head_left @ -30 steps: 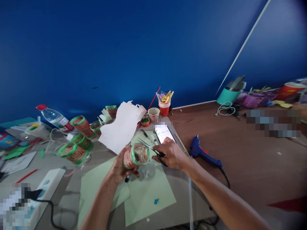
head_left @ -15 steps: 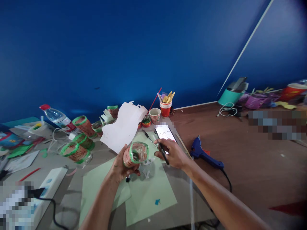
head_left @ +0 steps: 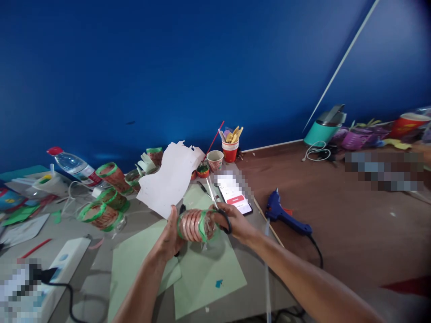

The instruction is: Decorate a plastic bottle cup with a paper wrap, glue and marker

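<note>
My left hand [head_left: 170, 235] is wrapped round the left end of a clear plastic cup [head_left: 193, 225] lying on its side in the air. Green clay rings its rims and reddish-brown streaks cover its wall. Scissors [head_left: 225, 221] with black handles are in my right hand [head_left: 237, 222], their blades pointing up and away. The right fingers are at the cup's right end; whether they touch it I cannot tell. Black parts of something show behind my left hand, mostly hidden. Under the cup lie pale green paper sheets [head_left: 208, 278].
A phone [head_left: 232, 193] lies beyond my right hand, with a blue glue gun [head_left: 286, 213] to the right. Behind are a torn white sheet [head_left: 168, 179] and a red cup of clay tools [head_left: 230, 152]. Similar cups [head_left: 101, 215], a bottle [head_left: 76, 166] and a power strip [head_left: 63, 264] stand left.
The cup has turned sideways, its right end now towards my right hand. My right hand has moved slightly left to the cup, and the scissor blades now point away. The phone's screen shows something different.
</note>
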A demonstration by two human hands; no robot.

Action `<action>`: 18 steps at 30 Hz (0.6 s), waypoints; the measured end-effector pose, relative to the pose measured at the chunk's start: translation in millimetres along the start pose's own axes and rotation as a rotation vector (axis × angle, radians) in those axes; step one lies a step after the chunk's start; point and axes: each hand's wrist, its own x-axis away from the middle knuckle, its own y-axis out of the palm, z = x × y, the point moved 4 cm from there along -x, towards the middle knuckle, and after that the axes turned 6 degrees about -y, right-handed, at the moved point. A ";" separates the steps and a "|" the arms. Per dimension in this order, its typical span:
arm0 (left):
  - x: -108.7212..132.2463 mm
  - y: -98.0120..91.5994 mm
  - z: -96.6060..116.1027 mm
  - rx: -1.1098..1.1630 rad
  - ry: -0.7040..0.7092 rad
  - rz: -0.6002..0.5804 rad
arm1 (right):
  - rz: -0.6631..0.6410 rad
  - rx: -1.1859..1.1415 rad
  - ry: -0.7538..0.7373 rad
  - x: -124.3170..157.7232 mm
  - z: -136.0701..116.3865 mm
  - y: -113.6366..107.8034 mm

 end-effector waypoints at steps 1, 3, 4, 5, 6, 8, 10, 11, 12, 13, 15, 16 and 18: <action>2.3 1.4 1.6 0.012 0.037 -0.027 | 0.027 -0.020 0.018 0.5 -0.2 0.0; 7.5 4.5 4.6 0.004 0.095 -0.099 | 0.092 -0.099 0.049 1.3 0.2 -1.1; 10.0 6.2 6.3 -0.015 0.131 -0.135 | 0.124 -0.138 0.061 1.3 1.0 -2.0; 12.5 8.0 8.2 -0.042 0.175 -0.168 | 0.153 -0.168 0.069 1.1 2.1 -3.1; 14.6 9.9 10.3 -0.078 0.227 -0.194 | 0.176 -0.189 0.076 0.6 3.6 -4.3; 17.0 13.0 14.1 -0.158 0.323 -0.201 | 0.216 -0.204 0.102 -0.7 7.9 -7.2; 15.6 13.5 16.4 -0.218 0.368 -0.154 | 0.243 -0.204 0.135 -1.8 12.1 -10.1; 13.7 12.3 17.3 -0.230 0.379 -0.119 | 0.243 -0.196 0.139 -2.2 12.9 -11.0; 11.5 10.1 18.2 -0.224 0.388 -0.089 | 0.233 -0.182 0.129 -2.4 12.4 -11.7; 9.0 6.8 19.1 -0.199 0.400 -0.057 | 0.213 -0.164 0.108 -2.5 10.7 -12.0; 4.6 -1.6 20.6 -0.136 0.427 0.010 | 0.154 -0.102 0.056 -2.0 5.0 -11.4; 3.1 -6.1 21.2 -0.098 0.442 0.048 | 0.122 -0.060 0.035 -1.5 1.9 -10.8; 1.5 -12.4 21.9 -0.037 0.469 0.105 | 0.058 0.037 -0.001 -0.5 -3.0 -9.0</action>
